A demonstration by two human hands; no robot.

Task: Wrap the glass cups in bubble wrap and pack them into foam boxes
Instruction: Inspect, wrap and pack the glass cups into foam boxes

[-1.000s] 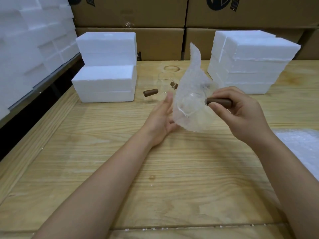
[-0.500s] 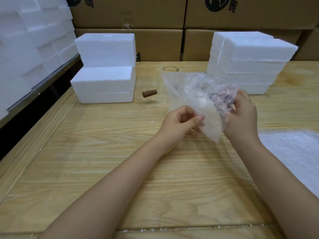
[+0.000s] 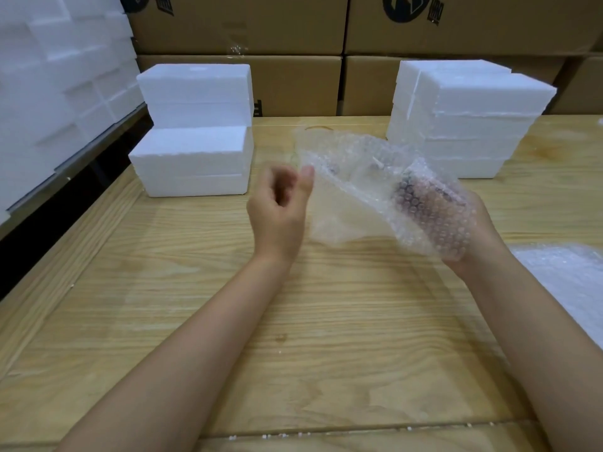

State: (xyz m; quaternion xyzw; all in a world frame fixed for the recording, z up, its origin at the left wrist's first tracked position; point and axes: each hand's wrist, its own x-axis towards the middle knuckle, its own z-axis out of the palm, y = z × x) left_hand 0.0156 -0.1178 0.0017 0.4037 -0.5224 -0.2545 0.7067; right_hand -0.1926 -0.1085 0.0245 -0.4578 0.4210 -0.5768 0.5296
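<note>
The cup (image 3: 421,197) is held above the middle of the table (image 3: 293,337), bundled inside a sheet of bubble wrap (image 3: 346,197). Only a dark brown part, apparently its handle, is made out through the bubbles, and the glass body can hardly be told from the film. The wrapped end is cradled in the right hand (image 3: 486,233), whose fingers are curled up round the bundle from below, seen partly through the wrap. The loose part of the sheet is spread out to the left, clear of the tabletop, with its far edge raised. The left hand (image 3: 277,210) is blurred. Its fingers are curled inward and its thumb is raised against the left edge of the sheet, but whether that edge is pinched cannot be told. A flat layer of more bubble wrap (image 3: 574,282) is laid on the table at the right edge. Two stacks of white foam boxes are set further back on the table, one on the left (image 3: 192,158) and one on the right (image 3: 466,125), well apart from each other. More white foam (image 3: 49,76) is piled at the far left, beyond the table edge. Brown cardboard cartons (image 3: 261,27) are stacked along the back.
</note>
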